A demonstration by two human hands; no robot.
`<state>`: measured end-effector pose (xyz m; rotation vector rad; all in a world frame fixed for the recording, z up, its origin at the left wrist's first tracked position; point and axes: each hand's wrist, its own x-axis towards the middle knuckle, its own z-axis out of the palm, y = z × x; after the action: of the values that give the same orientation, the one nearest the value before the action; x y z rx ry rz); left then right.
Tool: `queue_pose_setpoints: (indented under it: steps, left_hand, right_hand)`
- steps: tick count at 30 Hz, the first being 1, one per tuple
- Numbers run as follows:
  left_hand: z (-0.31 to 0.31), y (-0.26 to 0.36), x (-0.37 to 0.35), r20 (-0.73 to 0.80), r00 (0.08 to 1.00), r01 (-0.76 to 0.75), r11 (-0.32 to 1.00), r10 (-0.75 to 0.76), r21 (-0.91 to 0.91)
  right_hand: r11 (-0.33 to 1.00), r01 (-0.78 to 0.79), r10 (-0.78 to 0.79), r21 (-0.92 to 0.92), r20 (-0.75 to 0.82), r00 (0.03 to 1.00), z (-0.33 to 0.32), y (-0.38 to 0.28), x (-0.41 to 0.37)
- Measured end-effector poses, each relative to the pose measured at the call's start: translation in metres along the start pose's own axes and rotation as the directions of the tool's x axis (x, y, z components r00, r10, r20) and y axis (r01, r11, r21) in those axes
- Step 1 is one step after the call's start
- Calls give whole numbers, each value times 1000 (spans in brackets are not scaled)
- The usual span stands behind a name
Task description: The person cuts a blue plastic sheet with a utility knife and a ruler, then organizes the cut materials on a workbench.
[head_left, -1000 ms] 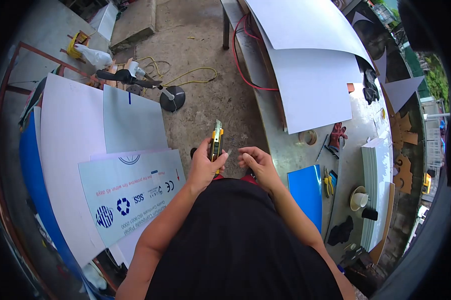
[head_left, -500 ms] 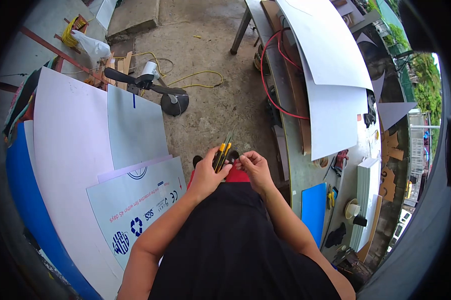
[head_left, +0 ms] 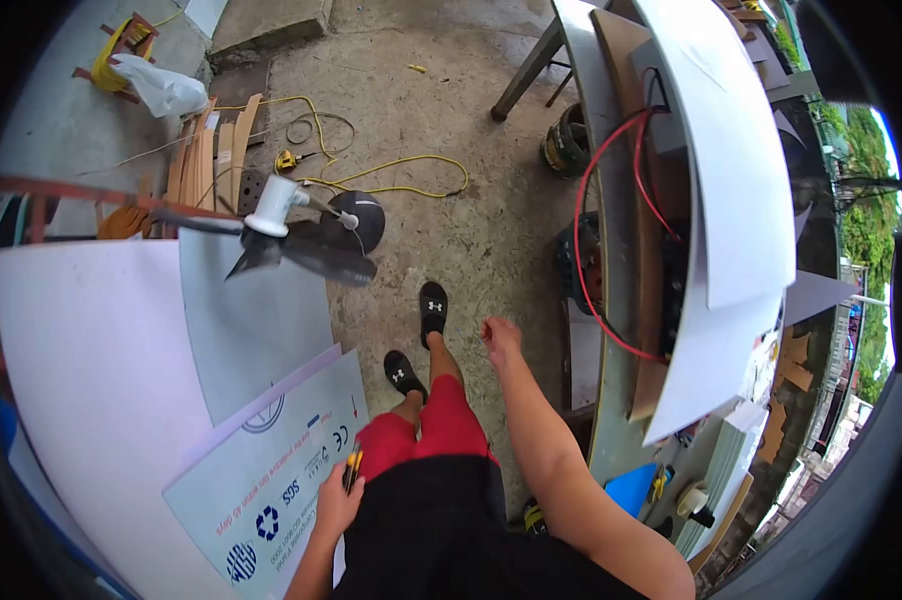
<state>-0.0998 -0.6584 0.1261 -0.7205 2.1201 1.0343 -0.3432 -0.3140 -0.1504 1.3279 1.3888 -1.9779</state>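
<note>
My left hand (head_left: 337, 505) is low beside my left thigh, closed around yellow-and-black utility knives (head_left: 353, 467); only their ends show above the fingers. Near it a printed composite panel (head_left: 311, 430) leans, with pale sheets (head_left: 91, 330) behind it. My right hand (head_left: 502, 338) hangs out over the concrete floor, fingers curled together. Whether something small is pinched in them cannot be seen. My feet in black slides (head_left: 433, 305) are on the floor, one ahead of the other.
A fan (head_left: 281, 215) stands ahead on the left, near a yellow cord (head_left: 411, 163) on the floor. At right, a workbench (head_left: 616, 300) carries large white sheets (head_left: 736, 200) and a looping red hose (head_left: 583, 240). A black bucket (head_left: 568, 145) sits beneath its edge.
My hands have parted: the left dropped back to my side with the knives, the right moved out to the right. My legs and feet have come into view, and the fan looks nearer.
</note>
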Motion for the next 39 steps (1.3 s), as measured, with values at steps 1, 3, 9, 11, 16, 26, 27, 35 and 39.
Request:
queue_pose_setpoints:
  steps: [1,3,9,11,16,26,27,35,39]
  left_hand:
    - [0,-1,4,22,990,139,988,-138,-67]
    - [5,-9,11,65,950,312,938,-306,-148]
    - [17,-20,40,191,877,480,834,-442,-272]
    - [18,-17,47,218,854,520,802,-473,-295]
    - [16,13,60,209,849,528,763,-486,-373]
    - [-15,66,72,123,954,300,859,-274,-416]
    - [-18,69,73,120,967,256,876,-226,-409]
    - [-38,107,86,232,940,-176,936,252,-304]
    - [-34,133,68,358,808,-394,880,469,-264]
  right_hand:
    - [998,22,-21,52,-11,1000,9,-7,32]
    - [987,78,-86,140,56,995,23,-38,96]
    - [637,509,-399,579,-316,860,40,-221,274]
    - [571,576,-423,585,-392,817,48,-268,265]
    - [667,556,-531,496,-207,822,45,-249,242]
    - [757,114,14,-643,191,981,51,13,-29]
    - [724,298,-96,-622,336,937,47,15,-65]
    - [714,406,-183,-570,408,895,-15,-4,-210]
    - [845,378,-361,-378,117,925,-55,7,-297]
